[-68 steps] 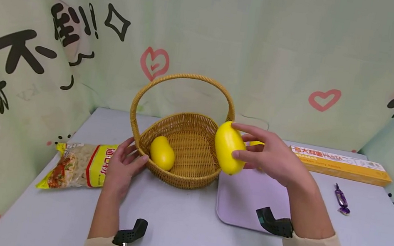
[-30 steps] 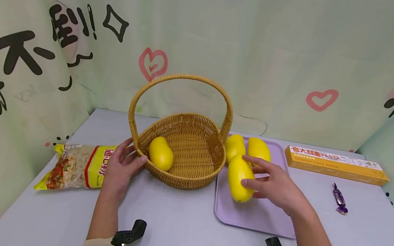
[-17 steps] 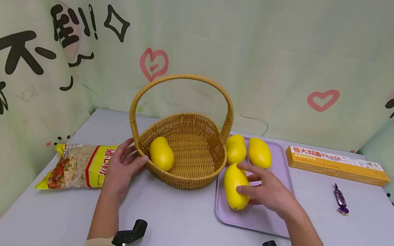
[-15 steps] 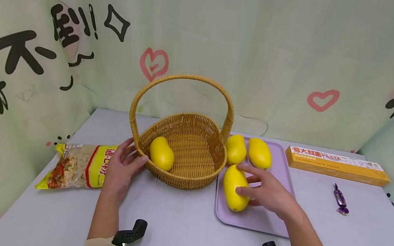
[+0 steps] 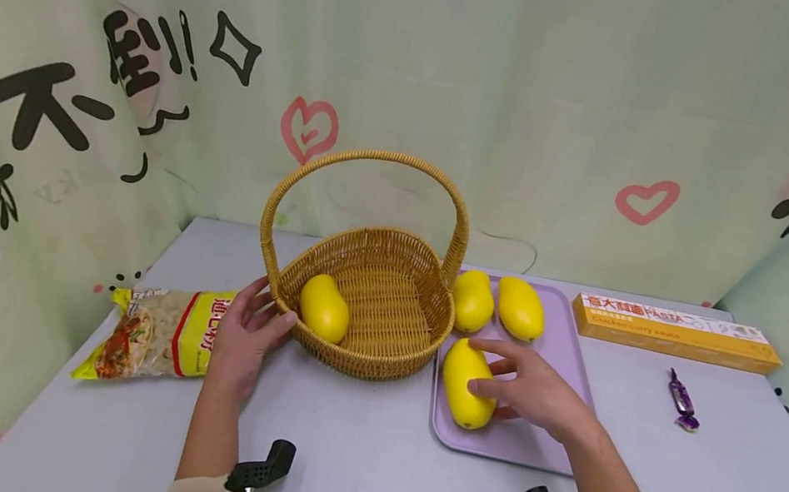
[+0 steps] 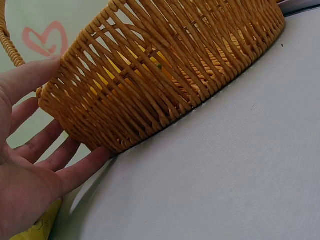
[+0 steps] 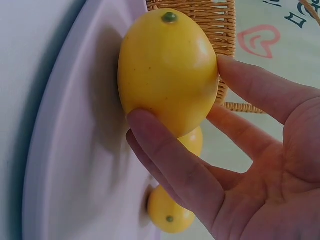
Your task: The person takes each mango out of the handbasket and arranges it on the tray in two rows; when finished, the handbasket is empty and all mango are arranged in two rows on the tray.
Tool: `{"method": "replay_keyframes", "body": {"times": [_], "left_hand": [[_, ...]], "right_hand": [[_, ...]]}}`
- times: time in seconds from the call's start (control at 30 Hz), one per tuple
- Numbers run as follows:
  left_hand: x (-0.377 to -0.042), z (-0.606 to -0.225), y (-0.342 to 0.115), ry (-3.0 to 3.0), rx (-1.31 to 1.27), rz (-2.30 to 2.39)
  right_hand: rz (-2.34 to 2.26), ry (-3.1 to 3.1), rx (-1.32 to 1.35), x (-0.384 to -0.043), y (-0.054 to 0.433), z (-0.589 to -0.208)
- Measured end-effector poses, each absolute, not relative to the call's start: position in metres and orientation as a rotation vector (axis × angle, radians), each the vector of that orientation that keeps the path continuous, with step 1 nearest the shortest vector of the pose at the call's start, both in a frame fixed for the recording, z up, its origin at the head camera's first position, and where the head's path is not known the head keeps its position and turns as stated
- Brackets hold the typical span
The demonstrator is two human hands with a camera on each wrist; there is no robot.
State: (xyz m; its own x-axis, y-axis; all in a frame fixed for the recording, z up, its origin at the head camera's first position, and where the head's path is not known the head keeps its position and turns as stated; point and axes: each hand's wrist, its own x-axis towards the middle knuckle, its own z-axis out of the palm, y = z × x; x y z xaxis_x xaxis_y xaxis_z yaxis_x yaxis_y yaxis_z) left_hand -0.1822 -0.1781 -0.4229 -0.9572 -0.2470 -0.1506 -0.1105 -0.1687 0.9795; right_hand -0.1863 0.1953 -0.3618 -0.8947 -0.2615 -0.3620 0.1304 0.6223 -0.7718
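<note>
Down toward the tray (image 5: 525,449) came the yellow fruit (image 5: 460,394) your right hand (image 5: 536,394) pinches; let it settle before releasing.

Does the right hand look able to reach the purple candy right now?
Probably yes, if the right hand first releases the yellow fruit; only tray and table lie between hand and candy.

It looks like a curtained-off tabletop space; what kind of building surrounds it cannot be told. Pale green cloth (image 5: 575,95) hangs beyond the left hand (image 5: 249,335) and right hand (image 5: 533,387) and turns inward on either side of them (black lettering (image 5: 34,103) marks both sides). A pale table (image 5: 365,452) spreads beneath the hands.
</note>
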Motion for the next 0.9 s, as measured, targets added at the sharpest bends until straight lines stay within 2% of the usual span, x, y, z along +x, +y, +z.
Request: {"method": "replay_keyframes", "body": {"times": [0.57, 0.9], "left_hand": [[-0.183, -0.423, -0.177, -1.964, 0.435, -2.294], [-0.183, -0.424, -0.178, -1.971, 0.443, -2.292]], "right_hand": [[-1.165, 2.426, -0.095, -0.184, 0.193, -0.356], [-1.070, 2.536, -0.195, -0.185, 0.193, -0.343]]}}
